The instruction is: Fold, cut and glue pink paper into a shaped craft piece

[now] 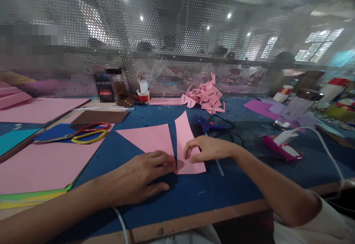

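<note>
A folded pink paper sheet (155, 138) lies on the blue table (194, 196) in front of me, with a flap standing up along a crease (185, 133). My left hand (141, 179) rests flat on the table, fingers stretched out, fingertips pressing the sheet's near corner. My right hand (203, 149) lies on the right flap with fingers curled, thumb and forefinger pinching at the paper near the crease.
Scissors with red and yellow handles (83, 134) lie to the left on stacked coloured sheets (41, 166). A heap of pink cut pieces (206, 97) sits at the back. A blue glue gun (209, 126), a pink glue gun (283, 147) with white cable, cups and a perforated screen stand around.
</note>
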`<state>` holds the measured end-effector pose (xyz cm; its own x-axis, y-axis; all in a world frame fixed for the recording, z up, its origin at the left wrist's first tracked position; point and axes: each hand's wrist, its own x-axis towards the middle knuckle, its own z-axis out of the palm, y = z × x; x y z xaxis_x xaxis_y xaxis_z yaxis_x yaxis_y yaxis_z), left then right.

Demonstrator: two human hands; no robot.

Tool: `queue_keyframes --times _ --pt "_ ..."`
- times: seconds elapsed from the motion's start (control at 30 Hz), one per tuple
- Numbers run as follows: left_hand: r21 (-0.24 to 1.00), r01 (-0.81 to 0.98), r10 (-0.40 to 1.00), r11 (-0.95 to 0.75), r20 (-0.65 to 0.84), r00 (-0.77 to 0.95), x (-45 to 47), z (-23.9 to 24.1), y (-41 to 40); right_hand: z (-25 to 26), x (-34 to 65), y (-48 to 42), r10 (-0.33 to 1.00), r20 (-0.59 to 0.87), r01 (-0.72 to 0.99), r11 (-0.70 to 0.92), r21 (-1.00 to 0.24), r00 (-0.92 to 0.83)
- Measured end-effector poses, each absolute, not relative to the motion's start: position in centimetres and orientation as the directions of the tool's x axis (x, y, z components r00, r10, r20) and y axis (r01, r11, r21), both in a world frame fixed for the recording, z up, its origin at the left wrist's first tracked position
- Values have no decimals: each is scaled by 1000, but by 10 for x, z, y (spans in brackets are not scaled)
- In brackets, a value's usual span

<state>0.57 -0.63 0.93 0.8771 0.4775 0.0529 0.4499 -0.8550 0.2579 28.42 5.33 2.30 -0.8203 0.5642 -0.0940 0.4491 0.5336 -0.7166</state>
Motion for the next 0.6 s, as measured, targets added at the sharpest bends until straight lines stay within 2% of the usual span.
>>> queue_keyframes --times 0.6 --pt "320 387 450 -865 149 881 5 9 -6 21 285 54 563 -100 453 534 -715 -821"
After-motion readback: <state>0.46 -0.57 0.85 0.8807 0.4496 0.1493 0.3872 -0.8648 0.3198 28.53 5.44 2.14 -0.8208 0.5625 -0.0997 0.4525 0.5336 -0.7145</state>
